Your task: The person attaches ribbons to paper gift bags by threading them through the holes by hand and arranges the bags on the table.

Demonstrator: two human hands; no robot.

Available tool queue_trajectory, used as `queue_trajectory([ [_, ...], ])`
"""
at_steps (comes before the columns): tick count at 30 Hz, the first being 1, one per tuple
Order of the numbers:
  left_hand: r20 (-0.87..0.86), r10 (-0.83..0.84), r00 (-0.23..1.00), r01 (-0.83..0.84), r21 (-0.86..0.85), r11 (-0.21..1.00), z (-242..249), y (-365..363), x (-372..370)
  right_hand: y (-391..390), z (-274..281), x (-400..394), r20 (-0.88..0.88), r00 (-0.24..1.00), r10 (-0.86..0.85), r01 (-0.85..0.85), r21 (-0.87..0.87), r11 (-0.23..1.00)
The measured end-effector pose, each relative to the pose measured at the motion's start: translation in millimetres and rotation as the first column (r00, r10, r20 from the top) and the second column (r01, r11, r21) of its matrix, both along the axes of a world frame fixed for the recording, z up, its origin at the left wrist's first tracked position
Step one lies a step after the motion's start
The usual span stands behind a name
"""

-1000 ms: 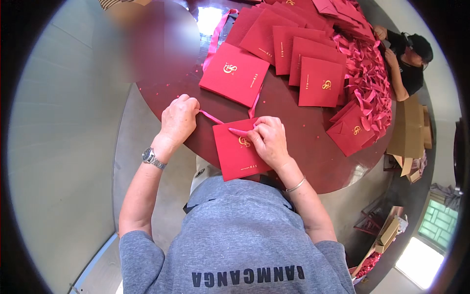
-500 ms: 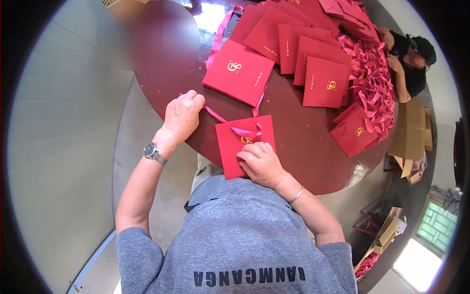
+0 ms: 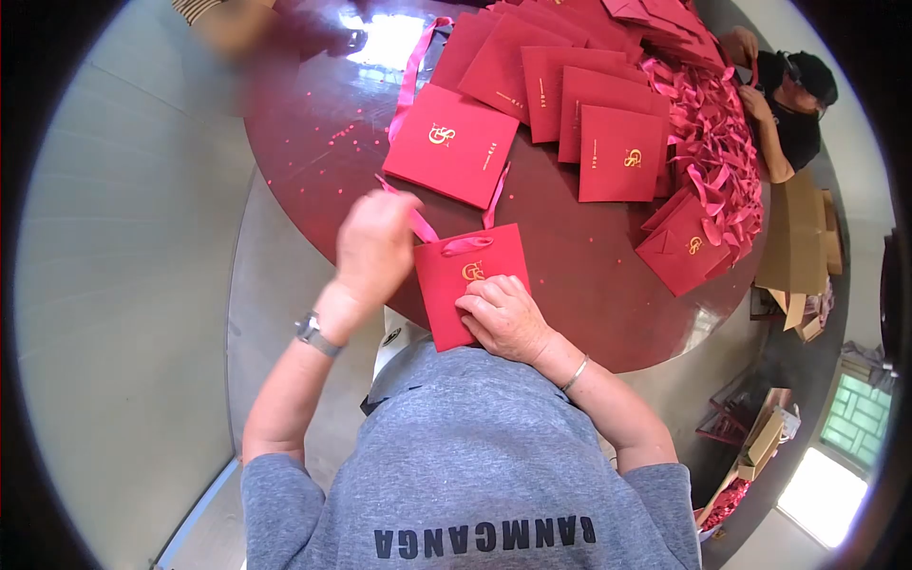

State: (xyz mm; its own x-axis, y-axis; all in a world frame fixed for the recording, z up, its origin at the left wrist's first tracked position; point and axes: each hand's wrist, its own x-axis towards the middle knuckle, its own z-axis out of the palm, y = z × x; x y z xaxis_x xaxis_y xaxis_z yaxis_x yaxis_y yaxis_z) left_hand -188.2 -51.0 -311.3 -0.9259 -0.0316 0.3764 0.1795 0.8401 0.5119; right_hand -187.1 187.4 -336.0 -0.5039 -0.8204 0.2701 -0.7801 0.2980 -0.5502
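At the worktop's (image 3: 570,304) 6 o'clock edge, in the head view, a red bag (image 3: 439,285) lies face up close to the grey shirt (image 3: 503,427), nearly square, its top tipped a little toward 11 o'clock. The right hand (image 3: 503,318) is the nearer: its fingers, bunched together and slightly bent, rest on the bag's lower 4 o'clock part, most of the bag lying toward 10 o'clock from them. Whether the thumb pinches from below cannot be told. From the left hand (image 3: 378,233) the bag lies toward 4 to 5 o'clock, its upper corner closest; those fingers are blurred, so how far they are open, and whether they grip the pink strip (image 3: 425,226) (it shows on either side of them), I cannot say.

The strip is flat, satiny ribbon, its length slanting from 10 to 4 o'clock; a loop (image 3: 467,246) of similar ribbon lies across the bag's face above gold lettering. At 12 o'clock sits a wider, thicker-edged red packet (image 3: 451,142); at 1 o'clock, overlapping matte bags (image 3: 619,157) fan out beside a crinkled ribbon heap (image 3: 708,123). The worktop is dark red, glossy and curved.
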Motion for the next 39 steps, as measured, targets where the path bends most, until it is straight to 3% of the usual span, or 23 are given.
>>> queue_trajectory([
  [2, 0.002, -0.071, 0.997, 0.071, 0.061, 0.996, -7, 28, 6, 1, 0, 0, -0.016, 1.000, -0.001, 0.001, -0.003, 1.000],
  [6, 0.147, -0.025, 0.989, 0.034, -0.064, 0.997, -8, 56, 2, 4, 4, -1, 0.031, 1.000, -0.001, 0.001, -0.002, 1.000],
  [8, 0.242, 0.019, 0.970, 0.010, -0.117, 0.993, -7, 62, -1, 7, 2, -7, 0.085, 0.984, -0.159, 0.174, -0.220, 0.960],
  [9, 0.237, 0.021, 0.971, 0.008, -0.118, 0.993, -5, 64, -1, 6, 9, -16, 0.015, 0.935, -0.354, 0.345, -0.261, 0.902],
  [11, 0.212, -0.032, 0.977, 0.036, -0.016, 0.999, 1, 68, 2, 4, 20, -40, 0.153, 0.749, -0.645, 0.663, -0.183, 0.726],
  [13, 0.163, -0.049, 0.985, 0.052, -0.018, 0.998, 9, 75, 3, 11, 28, -67, 0.344, 0.774, -0.531, 0.563, 0.010, 0.826],
  [14, 0.132, -0.080, 0.988, 0.082, -0.007, 0.997, 16, 78, 3, 13, 25, -74, 0.340, 0.772, -0.537, 0.570, 0.004, 0.822],
  [16, 0.080, -0.124, 0.989, 0.125, -0.019, 0.992, 20, 82, 3, 18, 15, -82, 0.742, 0.531, -0.409, 0.431, 0.180, 0.884],
  [19, 0.083, -0.127, 0.988, 0.127, -0.003, 0.992, 26, 89, 0, 17, 7, -80, 0.741, 0.555, -0.378, 0.532, 0.033, 0.846],
  [22, 0.111, -0.121, 0.986, 0.109, 0.109, 0.988, 19, 96, 1, 16, 6, -75, 0.700, 0.520, -0.489, 0.654, 0.041, 0.755],
  [25, 0.108, -0.126, 0.986, 0.102, 0.203, 0.974, 11, 96, 3, 16, 4, -69, 0.748, 0.456, -0.483, 0.720, 0.010, 0.694],
  [32, 0.158, -0.125, 0.979, 0.085, 0.238, 0.967, 3, 93, 0, 18, -3, -70, 0.746, 0.424, -0.513, 0.740, 0.040, 0.671],
  [35, 0.172, -0.113, 0.979, 0.071, 0.234, 0.970, 3, 94, -1, 24, -1, -70, 0.761, 0.393, -0.516, 0.670, 0.147, 0.728],
  [37, 0.132, -0.094, 0.987, 0.061, 0.235, 0.970, 4, 92, 0, 27, 2, -58, 0.848, 0.412, -0.333, 0.779, -0.139, 0.611],
  [39, 0.116, -0.102, 0.988, 0.068, 0.266, 0.962, 7, 89, 1, 40, 11, -42, 0.884, 0.357, -0.302, 0.747, -0.076, 0.661],
])
